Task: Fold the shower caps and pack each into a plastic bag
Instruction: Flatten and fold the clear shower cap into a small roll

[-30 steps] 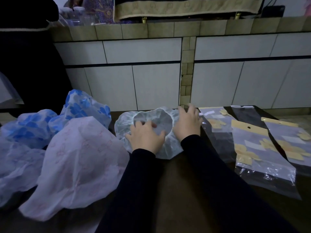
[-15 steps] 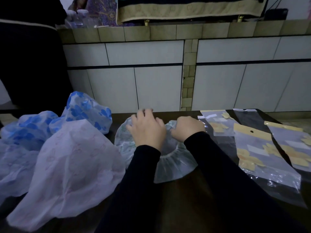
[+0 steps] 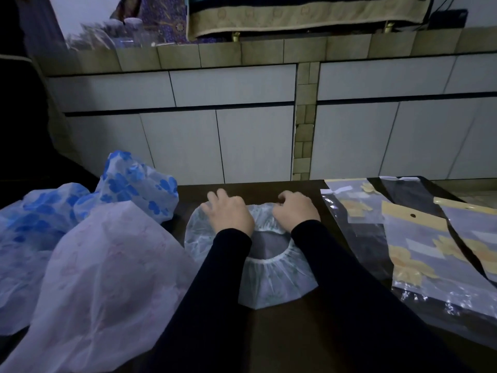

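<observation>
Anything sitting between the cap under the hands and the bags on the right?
Nothing visible. The shower cap lies under both hands, left hand and right hand, and only bare table separates it from the plastic bags.

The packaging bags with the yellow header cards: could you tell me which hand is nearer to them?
Right. The right hand grips the shower cap beside the packaging bags; the left hand lies farther away.
</observation>
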Demonstrator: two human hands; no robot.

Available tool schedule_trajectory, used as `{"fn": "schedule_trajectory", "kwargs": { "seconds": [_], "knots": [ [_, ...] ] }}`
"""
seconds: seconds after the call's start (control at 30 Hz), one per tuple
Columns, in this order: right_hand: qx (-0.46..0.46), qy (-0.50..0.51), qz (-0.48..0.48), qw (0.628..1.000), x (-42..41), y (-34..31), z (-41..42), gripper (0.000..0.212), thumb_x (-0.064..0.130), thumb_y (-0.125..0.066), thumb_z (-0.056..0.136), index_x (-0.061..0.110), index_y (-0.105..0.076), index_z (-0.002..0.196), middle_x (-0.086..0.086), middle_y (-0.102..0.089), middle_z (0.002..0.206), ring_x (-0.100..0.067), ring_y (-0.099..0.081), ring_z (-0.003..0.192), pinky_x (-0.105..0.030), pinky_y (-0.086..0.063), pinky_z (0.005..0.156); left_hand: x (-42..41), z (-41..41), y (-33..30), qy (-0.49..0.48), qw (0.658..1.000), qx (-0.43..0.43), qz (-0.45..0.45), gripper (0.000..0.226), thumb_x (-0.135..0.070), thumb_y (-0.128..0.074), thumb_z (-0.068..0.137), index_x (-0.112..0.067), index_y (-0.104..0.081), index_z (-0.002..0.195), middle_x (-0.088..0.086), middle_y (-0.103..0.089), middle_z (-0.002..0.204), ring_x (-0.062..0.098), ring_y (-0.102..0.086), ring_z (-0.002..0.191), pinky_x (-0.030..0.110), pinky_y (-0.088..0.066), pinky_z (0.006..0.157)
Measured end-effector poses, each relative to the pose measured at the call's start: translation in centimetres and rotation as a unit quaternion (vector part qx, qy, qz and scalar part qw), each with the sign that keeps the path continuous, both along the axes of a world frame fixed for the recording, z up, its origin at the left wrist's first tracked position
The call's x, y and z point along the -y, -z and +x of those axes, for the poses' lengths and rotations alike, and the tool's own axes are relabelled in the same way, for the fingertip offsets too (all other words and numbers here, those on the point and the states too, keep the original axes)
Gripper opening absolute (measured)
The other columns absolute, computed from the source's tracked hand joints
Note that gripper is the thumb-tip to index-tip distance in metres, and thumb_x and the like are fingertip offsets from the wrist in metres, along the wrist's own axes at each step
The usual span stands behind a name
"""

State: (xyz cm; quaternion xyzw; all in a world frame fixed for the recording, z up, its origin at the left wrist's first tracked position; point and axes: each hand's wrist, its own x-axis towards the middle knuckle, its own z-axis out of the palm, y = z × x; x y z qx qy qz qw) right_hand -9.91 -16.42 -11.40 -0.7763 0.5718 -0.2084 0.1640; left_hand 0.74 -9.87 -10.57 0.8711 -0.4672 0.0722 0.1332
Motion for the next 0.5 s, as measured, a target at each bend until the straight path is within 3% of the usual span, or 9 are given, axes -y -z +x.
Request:
{"fn": "schedule_trajectory", "kwargs": {
  "seconds": [0.07, 0.13, 0.2, 0.27, 0.4, 0.5],
  "knots": [
    [-0.014, 0.018, 0.011, 1.0, 0.4, 0.2, 0.3, 0.042, 0.04, -0.038, 0.097, 0.013, -0.058, 0.123, -0.011, -0.06, 0.12, -0.029, -0.051, 0.113, -0.041, -0.044, 0.096, 0.5, 0.3, 0.4, 0.013, 0.998, -0.045, 0.029, 0.037, -0.023, -0.055, 0.083, -0.02, -0.062, 0.119, 0.009, -0.038, 0.143, 0.034, -0.022, 0.136, 0.056, -0.018, 0.107],
    [-0.036, 0.036, 0.001, 0.999, 0.7, 0.5, 0.3, 0.039, 0.042, -0.044, 0.096, 0.016, -0.061, 0.119, -0.008, -0.062, 0.117, -0.028, -0.051, 0.113, -0.04, -0.04, 0.095, 0.7, 0.6, 0.7, 0.006, 0.996, -0.086, 0.014, 0.039, -0.026, -0.054, 0.079, -0.021, -0.061, 0.117, 0.007, -0.05, 0.133, 0.032, -0.031, 0.13, 0.055, -0.019, 0.105],
    [0.012, 0.046, -0.017, 0.999, 1.0, 0.7, 0.1, 0.028, 0.039, -0.053, 0.093, 0.021, -0.064, 0.111, -0.004, -0.064, 0.112, -0.025, -0.052, 0.111, -0.04, -0.039, 0.095, 0.4, 1.2, 0.7, -0.008, 0.994, -0.107, -0.035, 0.026, -0.029, -0.053, 0.082, -0.024, -0.065, 0.105, 0.003, -0.062, 0.11, 0.028, -0.042, 0.117, 0.053, -0.019, 0.102],
    [0.079, 0.05, -0.039, 0.995, 1.1, 1.0, -0.2, 0.021, 0.04, -0.057, 0.092, 0.024, -0.064, 0.104, -0.001, -0.064, 0.106, -0.024, -0.052, 0.108, -0.041, -0.041, 0.094, 0.2, 1.7, 0.9, -0.024, 0.989, -0.114, -0.089, 0.019, -0.034, -0.052, 0.089, -0.027, -0.068, 0.097, -0.002, -0.064, 0.1, 0.024, -0.047, 0.109, 0.051, -0.02, 0.101],
    [0.112, 0.059, -0.078, 0.989, 0.6, 1.0, -0.5, 0.027, 0.042, -0.046, 0.098, 0.02, -0.062, 0.102, -0.002, -0.056, 0.09, -0.027, -0.048, 0.103, -0.039, -0.039, 0.087, 0.1, 1.9, 1.0, -0.059, 0.973, -0.129, -0.181, 0.016, -0.04, -0.055, 0.092, -0.029, -0.067, 0.093, -0.006, -0.067, 0.097, 0.02, -0.051, 0.103, 0.046, -0.022, 0.096],
    [0.118, 0.041, -0.142, 0.982, 0.6, 0.8, -0.4, 0.034, 0.04, -0.039, 0.101, 0.018, -0.064, 0.099, -0.005, -0.062, 0.087, -0.028, -0.048, 0.097, -0.04, -0.037, 0.082, 0.2, 2.0, 0.7, -0.063, 0.959, -0.123, -0.248, 0.014, -0.035, -0.056, 0.092, -0.028, -0.062, 0.102, -0.005, -0.066, 0.102, 0.021, -0.049, 0.106, 0.046, -0.02, 0.097]
  ]
}}
